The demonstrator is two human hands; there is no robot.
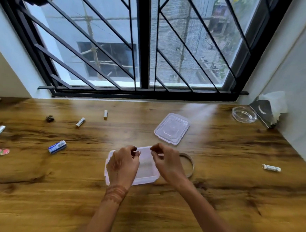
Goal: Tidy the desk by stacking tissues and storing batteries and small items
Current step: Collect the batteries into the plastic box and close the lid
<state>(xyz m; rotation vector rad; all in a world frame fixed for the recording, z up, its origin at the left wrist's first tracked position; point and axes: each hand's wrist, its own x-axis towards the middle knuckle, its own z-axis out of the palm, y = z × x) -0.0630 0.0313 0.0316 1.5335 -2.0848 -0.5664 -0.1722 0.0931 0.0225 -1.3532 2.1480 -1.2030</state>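
over the box [146,170] hover left hand [123,164], right hand [167,164]

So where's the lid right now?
Head view: the lid lies flat on the desk, right of centre, just beyond the open container, apart from it.

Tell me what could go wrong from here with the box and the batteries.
The battery at far right lies alone, away from the others, and may be overlooked. The box is open, its lid lying apart, so anything stored could spill if it is knocked.
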